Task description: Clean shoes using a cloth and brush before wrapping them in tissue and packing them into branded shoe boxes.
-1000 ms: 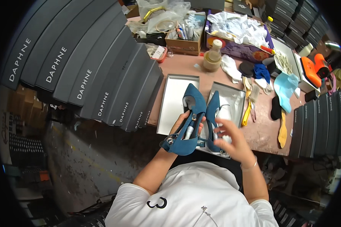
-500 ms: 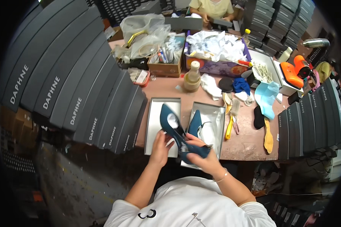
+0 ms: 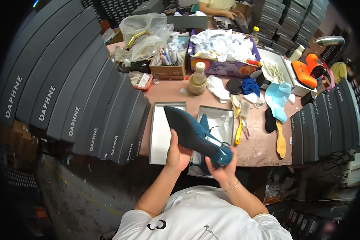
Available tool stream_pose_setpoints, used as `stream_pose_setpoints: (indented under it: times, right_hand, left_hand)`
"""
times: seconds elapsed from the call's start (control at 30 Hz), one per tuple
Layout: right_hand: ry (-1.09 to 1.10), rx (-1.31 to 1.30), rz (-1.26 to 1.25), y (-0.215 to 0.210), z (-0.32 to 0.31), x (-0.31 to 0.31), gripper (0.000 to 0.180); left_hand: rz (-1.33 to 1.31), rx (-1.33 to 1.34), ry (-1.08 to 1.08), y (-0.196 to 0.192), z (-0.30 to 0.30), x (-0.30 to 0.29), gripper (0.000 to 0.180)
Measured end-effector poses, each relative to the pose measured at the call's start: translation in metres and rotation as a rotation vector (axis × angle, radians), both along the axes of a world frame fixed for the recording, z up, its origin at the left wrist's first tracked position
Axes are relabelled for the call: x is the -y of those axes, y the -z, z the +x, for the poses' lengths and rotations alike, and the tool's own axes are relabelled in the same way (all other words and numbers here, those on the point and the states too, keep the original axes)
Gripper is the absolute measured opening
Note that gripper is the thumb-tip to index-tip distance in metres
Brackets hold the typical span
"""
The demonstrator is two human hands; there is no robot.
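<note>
A teal pointed high-heeled shoe (image 3: pixel 185 130) is held over the table's front edge, its dark sole turned up toward me and its toe pointing far left. My left hand (image 3: pixel 177 155) supports the shoe's side near the front of the sole, thumb raised along it. At the heel end, my right hand (image 3: pixel 223 171) is closed around the shoe. Beneath it lies a grey-rimmed shoebox (image 3: pixel 217 108) with white tissue paper and a second teal shoe (image 3: pixel 204 121), partly hidden. The white-lined box lid or tray (image 3: pixel 160 138) lies to its left.
Tall stacks of dark shoeboxes (image 3: pixel 68 80) flank the left, with more boxes (image 3: pixel 328 116) at right. A bottle (image 3: pixel 197 80), yellow-handled brush (image 3: pixel 239 132), wooden-looking brush (image 3: pixel 281 140), blue face mask (image 3: pixel 277 100) and purple box of crumpled paper (image 3: pixel 224 68) occupy the table. Another person (image 3: pixel 218 8) works opposite.
The shoe has been turned so its sole now faces me instead of its inside. My right hand has shifted toward the heel, and my left hand now supports the shoe's side.
</note>
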State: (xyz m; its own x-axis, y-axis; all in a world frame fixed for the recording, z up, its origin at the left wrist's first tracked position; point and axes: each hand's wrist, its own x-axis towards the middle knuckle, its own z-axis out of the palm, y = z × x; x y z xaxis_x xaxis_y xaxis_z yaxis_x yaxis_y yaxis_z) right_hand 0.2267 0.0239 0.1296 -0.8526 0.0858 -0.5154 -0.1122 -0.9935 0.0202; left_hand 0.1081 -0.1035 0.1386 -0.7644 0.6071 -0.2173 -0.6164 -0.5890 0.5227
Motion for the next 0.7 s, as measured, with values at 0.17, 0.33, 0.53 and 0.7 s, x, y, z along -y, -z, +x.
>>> stream_pose_setpoints:
  times: [0.17, 0.33, 0.53, 0.7]
  right_hand:
    - [-0.205, -0.221, -0.209, 0.012, -0.013, 0.032, 0.059]
    - [-0.908, -0.281, 0.580, 0.004, 0.007, 0.003, 0.047]
    - [-0.359, 0.087, 0.816, -0.004, 0.032, -0.076, 0.030]
    - [-0.191, 0.263, 0.917, 0.001, 0.067, -0.109, 0.025]
  left_hand:
    - [0.028, -0.333, -0.021, 0.004, 0.000, -0.008, 0.084]
    - [0.010, -0.193, -0.006, 0.003, -0.043, 0.034, 0.057]
    - [-0.303, -0.408, 0.242, 0.011, -0.036, 0.051, 0.040]
    - [-0.406, -0.481, 0.491, -0.006, -0.008, 0.036, 0.042]
